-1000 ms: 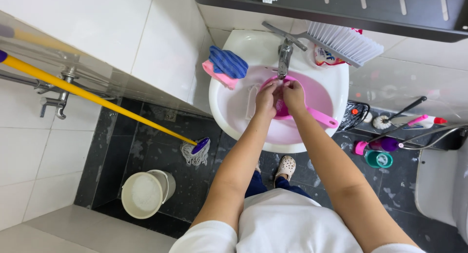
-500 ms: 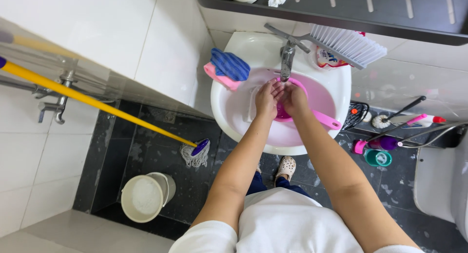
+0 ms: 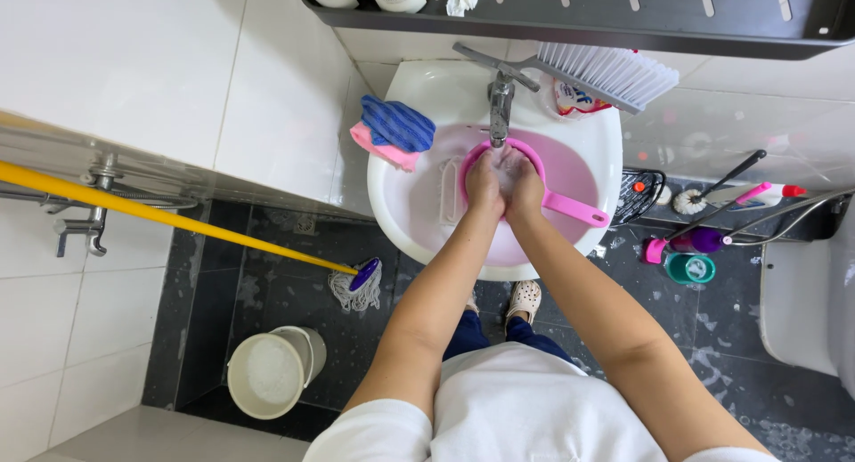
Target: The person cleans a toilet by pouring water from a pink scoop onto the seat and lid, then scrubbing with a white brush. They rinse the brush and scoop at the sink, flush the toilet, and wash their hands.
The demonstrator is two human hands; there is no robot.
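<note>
Mop (image 3: 354, 282) w/ yellow handle is leaning in from the left, head resting on dark floor; white bucket (image 3: 272, 373) is sitting below it near the wall. Blue & pink cloths (image 3: 393, 131) are lying on the left rim of the white sink (image 3: 606, 150). Left hand (image 3: 483, 182) is curling, fingers bent, against the right hand (image 3: 522, 186) – both are pressing together under the tap (image 3: 500, 106), inside a pink scoop (image 3: 570, 173) that's sitting in the basin; its handle is sticking out to the right. Can't tell if either hand is gripping anything, or just the other hand. Brush (image 3: 606, 70) w/ white bristles is lying across the sink's back right edge. Further right, on the floor by the wall, toilet brush (image 3: 688, 199) & purple bottle (image 3: 699, 240) are lying near a teal cup (image 3: 689, 268).
</note>
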